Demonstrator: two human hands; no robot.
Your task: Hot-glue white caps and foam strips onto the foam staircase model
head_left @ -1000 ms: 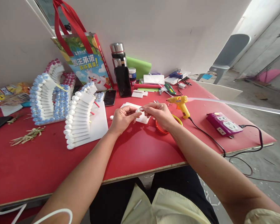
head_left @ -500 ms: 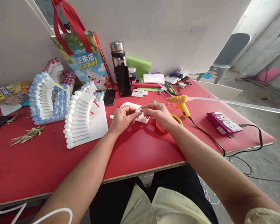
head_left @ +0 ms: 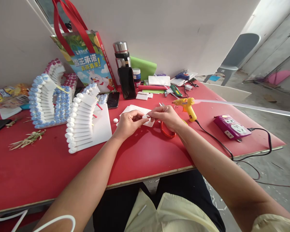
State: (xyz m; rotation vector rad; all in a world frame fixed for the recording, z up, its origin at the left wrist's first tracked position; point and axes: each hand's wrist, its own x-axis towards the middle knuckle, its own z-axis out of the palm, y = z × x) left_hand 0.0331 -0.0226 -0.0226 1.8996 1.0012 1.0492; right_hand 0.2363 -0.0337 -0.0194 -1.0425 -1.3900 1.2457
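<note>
Over the middle of the red table, my left hand point(head_left: 130, 124) and my right hand point(head_left: 164, 116) meet with fingers closed on a small white rolled piece point(head_left: 145, 116), partly covered by the fingertips. Its exact kind is too small to tell. Beneath the hands lie white sheets point(head_left: 132, 109). One more small white roll point(head_left: 115, 120) rests on the table left of my left hand. Orange-handled scissors point(head_left: 168, 131) lie under my right wrist. Left of the hands stands a curved fan of white strips with rolled ends point(head_left: 80, 125) on a white board point(head_left: 103, 129).
A yellow glue gun point(head_left: 188, 108) stands at right, its cable trailing past a purple power socket box point(head_left: 232, 127). At the back are a thermos point(head_left: 122, 53), a black phone-like slab point(head_left: 127, 83) and a printed bag point(head_left: 91, 61). Blue-and-white fans point(head_left: 48, 103) fill the left.
Both hands stay close together on the small white piece, which has shifted slightly right and down. The right hand has lifted slightly, showing more of the scissors' orange handle.
</note>
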